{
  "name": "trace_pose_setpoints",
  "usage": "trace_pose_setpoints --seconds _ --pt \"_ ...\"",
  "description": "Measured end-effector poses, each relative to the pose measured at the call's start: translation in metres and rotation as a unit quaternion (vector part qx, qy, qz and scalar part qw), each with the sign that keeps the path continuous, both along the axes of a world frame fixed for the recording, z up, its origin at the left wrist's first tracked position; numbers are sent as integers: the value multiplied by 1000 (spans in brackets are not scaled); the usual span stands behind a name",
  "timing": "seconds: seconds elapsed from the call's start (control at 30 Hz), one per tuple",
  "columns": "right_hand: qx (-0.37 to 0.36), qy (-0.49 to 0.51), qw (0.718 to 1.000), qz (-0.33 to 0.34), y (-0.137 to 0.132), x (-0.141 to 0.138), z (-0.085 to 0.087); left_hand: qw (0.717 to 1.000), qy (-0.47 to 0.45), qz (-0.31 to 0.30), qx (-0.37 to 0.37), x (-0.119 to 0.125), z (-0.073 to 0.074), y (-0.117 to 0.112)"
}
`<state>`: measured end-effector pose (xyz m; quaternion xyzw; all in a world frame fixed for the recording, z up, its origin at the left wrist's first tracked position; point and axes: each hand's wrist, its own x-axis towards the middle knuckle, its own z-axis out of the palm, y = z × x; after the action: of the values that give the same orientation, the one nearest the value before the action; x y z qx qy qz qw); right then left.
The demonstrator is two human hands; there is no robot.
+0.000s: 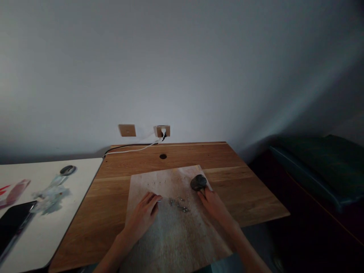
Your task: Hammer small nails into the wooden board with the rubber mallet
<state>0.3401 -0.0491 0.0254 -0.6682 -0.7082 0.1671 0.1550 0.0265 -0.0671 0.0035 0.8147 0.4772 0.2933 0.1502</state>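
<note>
My right hand [214, 204] is closed round the handle of a mallet with a dark, rounded head [198, 182], over the right edge of a pale wooden board [167, 239]. On the board's left half is my left hand [144, 211], thumb and fingers pinched on a small shiny metal piece [159, 200], of which only the tip shows. Several loose metal pieces [182, 208], like nails or screws, lie between the two hands. A row of small dark dots [165, 181] runs along the board's far part; whether they are holes or nail heads I cannot tell.
The board lies on a brown wooden desk [244, 193] against a wall. White and black cables [133, 150] run to a wall socket [167, 131]. On a white table [76, 189] at left are a phone [14, 223], a clear plastic bag [51, 197] and a roll of tape [67, 170].
</note>
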Motion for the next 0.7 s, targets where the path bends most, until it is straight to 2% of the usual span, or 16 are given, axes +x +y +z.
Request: trace_pose_setpoints --seconds 0.13,0.23,0.7 --pt "-13 -13 1000 -23 0 -5 2 1000 25 -12 11 -1 3 -1" --pt "-22 -10 999 -33 -1 -8 3 999 43 2 12 -1 2 -2" --pt "-85 -45 994 -53 4 -14 12 995 63 0 70 -1 -10 1"
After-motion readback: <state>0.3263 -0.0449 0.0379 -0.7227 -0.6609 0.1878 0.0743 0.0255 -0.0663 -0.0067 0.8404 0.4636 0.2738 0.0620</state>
